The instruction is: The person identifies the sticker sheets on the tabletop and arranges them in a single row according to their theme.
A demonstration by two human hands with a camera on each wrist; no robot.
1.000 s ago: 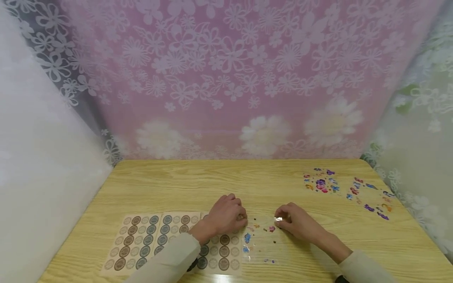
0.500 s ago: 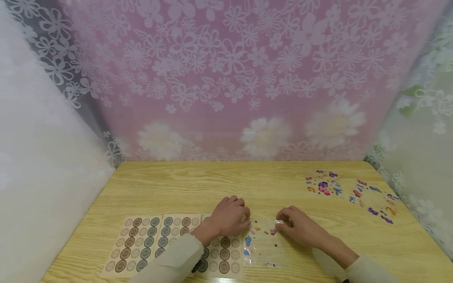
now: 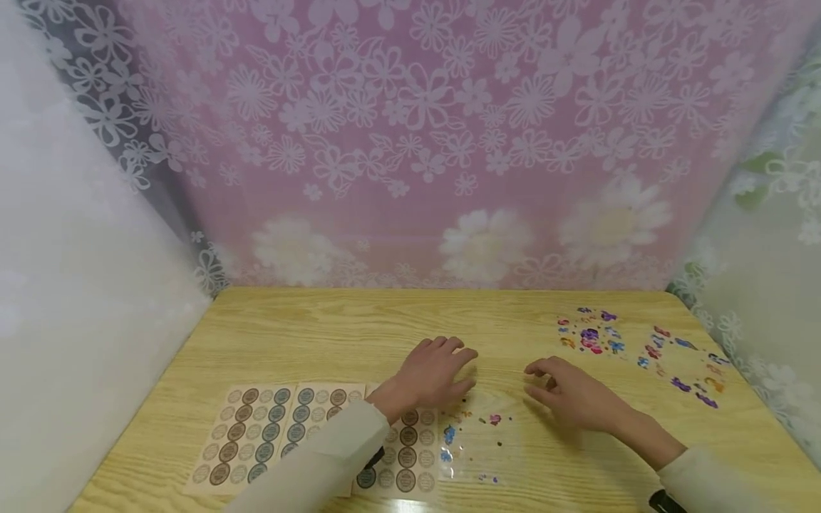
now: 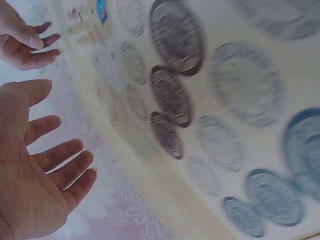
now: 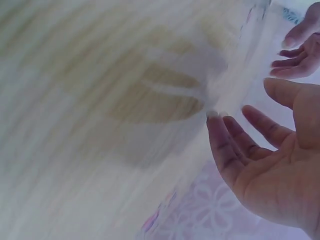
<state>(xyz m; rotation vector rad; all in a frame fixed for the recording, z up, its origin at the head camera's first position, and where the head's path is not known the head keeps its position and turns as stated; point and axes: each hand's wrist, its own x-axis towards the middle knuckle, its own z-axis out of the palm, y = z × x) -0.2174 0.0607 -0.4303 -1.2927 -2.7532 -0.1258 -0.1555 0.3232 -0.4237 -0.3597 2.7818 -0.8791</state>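
Note:
A transparent sheet (image 3: 477,431) with small blue, pink, orange and purple stickers lies on the table between my hands. My left hand (image 3: 439,374) is over its far left corner, fingers spread and holding nothing. To the right of the sheet is my right hand (image 3: 571,392), its fingers loosely bent, with a gap between thumb and fingertips. In the left wrist view the open palm of my left hand (image 4: 45,155) shows. The right wrist view shows relaxed fingers on my right hand (image 5: 270,155). Paper sheets of round brown, blue and pale labels (image 3: 404,463) lie partly under my left forearm.
Two more transparent sheets of colourful stickers, one at the back right (image 3: 590,338) and one farther right (image 3: 680,363), lie on the wood-grain table (image 3: 333,328). A pink flowered curtain (image 3: 410,142) stands behind the table, with pale flowered hangings at both sides.
The shiny clear bit earlier at my right fingertips no longer shows there. Both hands have loosened their fingers; the left has moved forward and right, the right hand farther right.

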